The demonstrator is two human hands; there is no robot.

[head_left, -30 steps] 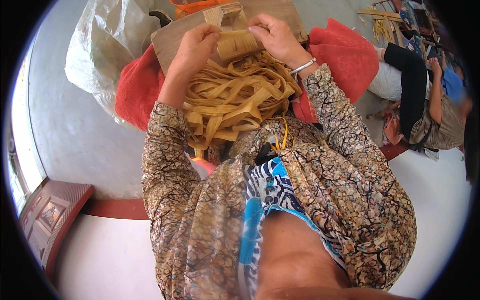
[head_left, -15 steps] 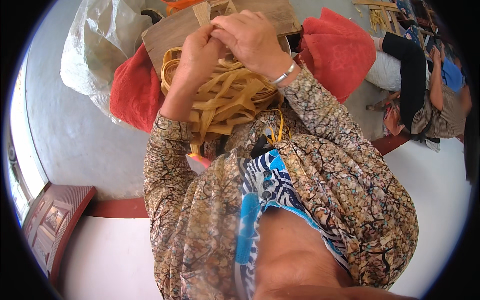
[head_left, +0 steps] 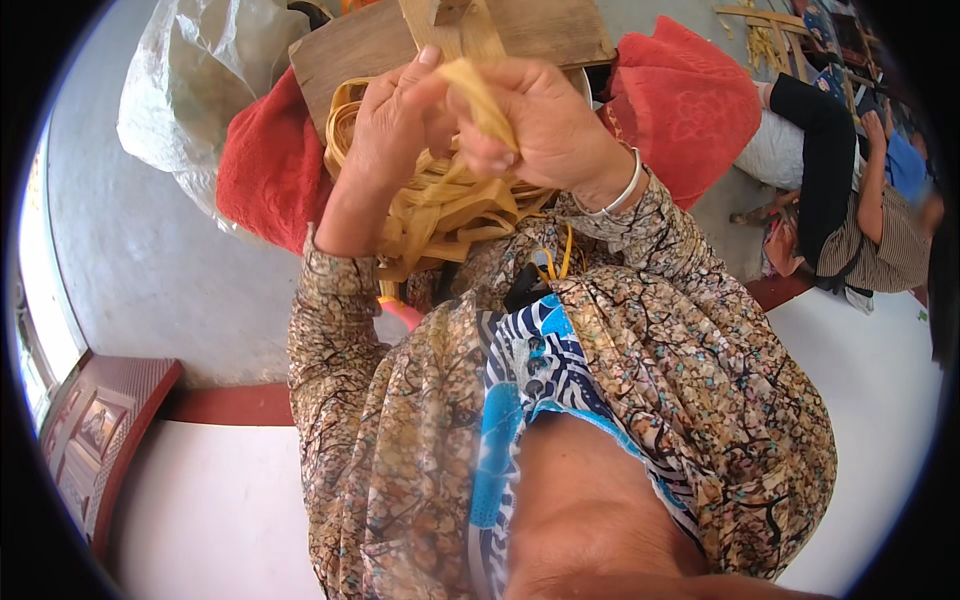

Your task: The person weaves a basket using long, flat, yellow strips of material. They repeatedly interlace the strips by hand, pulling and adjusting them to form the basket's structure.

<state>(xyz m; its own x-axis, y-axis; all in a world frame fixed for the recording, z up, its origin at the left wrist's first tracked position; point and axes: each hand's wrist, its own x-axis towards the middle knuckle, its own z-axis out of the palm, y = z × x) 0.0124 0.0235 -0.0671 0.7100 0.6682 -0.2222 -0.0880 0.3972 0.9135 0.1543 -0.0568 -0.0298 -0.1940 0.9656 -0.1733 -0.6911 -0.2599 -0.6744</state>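
Observation:
My right hand (head_left: 525,120) is closed around a flat yellow strip (head_left: 475,100), whose folded part shows across its fingers. My left hand (head_left: 395,120) is right beside it, fingers bent and closed; what they grip is hidden. Below both hands a tangled pile of tan strips (head_left: 445,225) lies in my lap, with coiled strips at the left. Above them a wooden board (head_left: 350,55) bears a pale yellowish piece (head_left: 478,30).
Red cloths (head_left: 680,110) lie at both sides, with a translucent white bag (head_left: 175,110) at the left. Another person (head_left: 875,240) is at the right, near wooden pieces (head_left: 770,35). A dark carved panel (head_left: 110,420) stands at lower left.
My hands were apart on a flat piece, then came together at the board. Now my right hand is turned, with a strip showing in its grip, a little lower and to the right.

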